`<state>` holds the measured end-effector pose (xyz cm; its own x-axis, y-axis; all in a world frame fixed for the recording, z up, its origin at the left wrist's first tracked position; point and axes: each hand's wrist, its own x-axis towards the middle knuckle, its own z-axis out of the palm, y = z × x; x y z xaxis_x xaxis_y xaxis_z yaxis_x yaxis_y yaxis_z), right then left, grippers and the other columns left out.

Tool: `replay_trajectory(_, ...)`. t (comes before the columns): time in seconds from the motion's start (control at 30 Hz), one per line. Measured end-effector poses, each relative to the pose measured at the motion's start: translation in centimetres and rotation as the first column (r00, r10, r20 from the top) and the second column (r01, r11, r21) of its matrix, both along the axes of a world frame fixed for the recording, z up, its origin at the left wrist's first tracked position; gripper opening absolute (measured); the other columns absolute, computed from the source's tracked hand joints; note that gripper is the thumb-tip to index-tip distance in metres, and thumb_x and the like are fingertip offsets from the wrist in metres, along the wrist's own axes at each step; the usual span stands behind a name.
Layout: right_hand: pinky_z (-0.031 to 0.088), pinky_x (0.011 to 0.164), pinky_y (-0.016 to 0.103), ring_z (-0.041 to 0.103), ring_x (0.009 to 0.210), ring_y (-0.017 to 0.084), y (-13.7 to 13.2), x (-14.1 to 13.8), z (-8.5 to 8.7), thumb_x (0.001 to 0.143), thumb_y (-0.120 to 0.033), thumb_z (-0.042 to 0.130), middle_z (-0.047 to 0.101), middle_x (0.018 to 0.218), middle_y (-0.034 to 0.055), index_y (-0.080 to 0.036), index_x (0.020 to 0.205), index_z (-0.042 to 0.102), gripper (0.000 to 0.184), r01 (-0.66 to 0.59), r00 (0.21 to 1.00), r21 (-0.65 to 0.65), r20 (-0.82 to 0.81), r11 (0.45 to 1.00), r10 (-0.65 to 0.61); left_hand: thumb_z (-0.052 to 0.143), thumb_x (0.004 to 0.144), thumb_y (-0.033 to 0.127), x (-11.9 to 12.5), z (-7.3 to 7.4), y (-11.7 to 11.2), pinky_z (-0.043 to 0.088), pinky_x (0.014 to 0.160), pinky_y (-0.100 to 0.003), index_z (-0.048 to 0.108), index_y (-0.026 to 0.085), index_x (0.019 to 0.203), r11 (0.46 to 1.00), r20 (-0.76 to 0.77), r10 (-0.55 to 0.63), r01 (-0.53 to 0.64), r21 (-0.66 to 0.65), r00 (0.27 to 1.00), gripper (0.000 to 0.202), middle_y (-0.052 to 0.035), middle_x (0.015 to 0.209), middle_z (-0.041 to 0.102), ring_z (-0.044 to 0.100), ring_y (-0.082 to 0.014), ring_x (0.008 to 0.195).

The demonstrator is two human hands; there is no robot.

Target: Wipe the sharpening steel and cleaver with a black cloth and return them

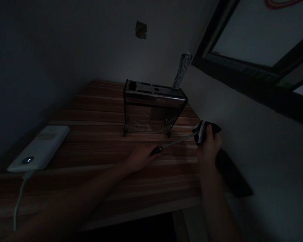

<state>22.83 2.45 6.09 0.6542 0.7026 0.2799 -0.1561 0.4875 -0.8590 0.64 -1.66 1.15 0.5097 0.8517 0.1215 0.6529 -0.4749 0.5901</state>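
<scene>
In my left hand [142, 156] is the black handle of a thin rod, which looks like a sharpening steel [178, 140]. The rod slants up to the right over the wood-grain table. Its far end meets a crumpled black and white cloth [201, 132] that my right hand [210, 143] grips near the wall; the tip is hidden there. Beyond my hands stands a knife block [155, 95] with a slotted dark top and see-through front. A handle in clear wrapping [182, 70] sticks up from the block's right end.
A white power bank [40, 146] with a plugged-in cable [20, 195] lies on the table [96, 134] at the left. A dark flat object [233, 173] lies by the right wall, beside my right forearm. A dark window frame [242, 69] runs along that wall. The light is dim.
</scene>
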Motion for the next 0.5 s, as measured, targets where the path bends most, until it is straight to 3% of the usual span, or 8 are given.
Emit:
replay_trajectory(0.23,0.049,0.052,0.019,0.058,0.056,0.007,0.21,0.83,0.1,0.066,-0.032,0.064,0.06,0.065,-0.0028,-0.013,0.074,0.061,0.021,0.082,0.997,0.066,-0.021,0.994,-0.081,0.038,0.084,0.043,-0.02,0.02,-0.04,0.044,0.077,-0.028,0.049,0.024,0.111,1.0,-0.014,-0.011,0.011,0.003,1.0,0.035,-0.0035,0.099,0.062,0.058,-0.0184,0.089)
replay_trajectory(0.5,0.051,0.061,0.023,0.06,0.065,0.009,0.32,1.11,-0.27,0.068,-0.036,0.062,0.063,0.076,-0.0011,-0.015,0.081,0.061,0.025,0.081,0.997,0.067,-0.018,0.994,-0.08,0.042,0.083,0.041,0.04,0.16,-0.11,0.044,0.076,-0.028,0.051,0.023,0.109,0.999,-0.008,0.012,-0.012,-0.031,1.0,0.033,-0.0034,0.097,0.063,0.059,-0.0182,0.089)
